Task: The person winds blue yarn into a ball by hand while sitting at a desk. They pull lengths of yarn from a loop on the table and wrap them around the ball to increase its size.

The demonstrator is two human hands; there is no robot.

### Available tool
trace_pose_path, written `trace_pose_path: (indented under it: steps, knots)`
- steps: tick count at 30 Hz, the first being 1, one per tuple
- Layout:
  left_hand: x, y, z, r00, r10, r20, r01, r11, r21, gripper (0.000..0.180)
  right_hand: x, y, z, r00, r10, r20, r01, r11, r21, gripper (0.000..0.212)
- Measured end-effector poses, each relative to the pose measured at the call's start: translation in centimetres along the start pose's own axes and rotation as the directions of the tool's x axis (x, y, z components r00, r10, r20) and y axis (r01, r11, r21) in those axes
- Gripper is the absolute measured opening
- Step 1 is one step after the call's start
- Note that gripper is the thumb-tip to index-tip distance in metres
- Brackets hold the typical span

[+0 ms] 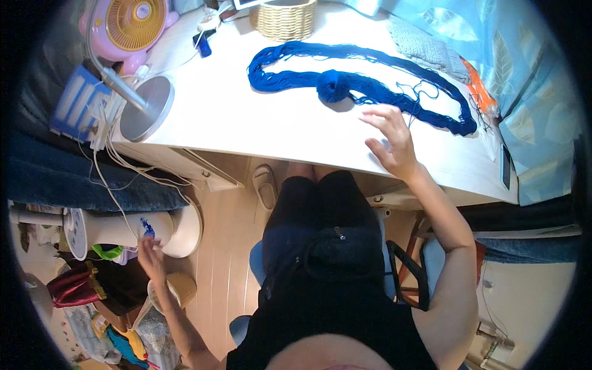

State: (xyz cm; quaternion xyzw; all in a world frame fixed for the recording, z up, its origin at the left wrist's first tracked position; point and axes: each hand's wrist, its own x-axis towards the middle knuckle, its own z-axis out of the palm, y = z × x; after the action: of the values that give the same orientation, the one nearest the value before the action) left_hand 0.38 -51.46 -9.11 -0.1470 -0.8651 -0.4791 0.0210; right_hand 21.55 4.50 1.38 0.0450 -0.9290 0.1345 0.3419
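A long loop of blue yarn lies stretched across the white table, with loose strands near its right end. On its near side rests a small round ball of blue yarn. My right hand hovers over the front of the table, just right of the ball, fingers curved and apart, holding nothing I can see. Far to the left, below table height, my left hand reaches out with its fingers drawn together. A small tuft of blue yarn shows at those fingertips.
A lamp base and a pink fan occupy the table's left, with cables hanging off the edge. Behind the yarn stands a wicker basket. Grey knitting and a phone lie right. A bin stands beneath my left forearm.
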Motion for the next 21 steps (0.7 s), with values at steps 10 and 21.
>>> trace_pose_path:
  steps: [10, 21]
  knots:
    - [12.0, 31.7, 26.6, 0.605, 0.600, 0.524, -0.517, 0.796, -0.314, 0.043, 7.2, 4.8, 2.5, 0.984, 0.065, 0.165, -0.059, 0.998, -0.038, 0.069]
    - [14.6, 33.2, 33.4, 0.544, 0.545, 0.638, -0.377, 0.838, -0.394, 0.047, 6.0, 8.0, 4.1, 0.994, 0.023, -0.104, 0.004, 0.969, 0.249, 0.065]
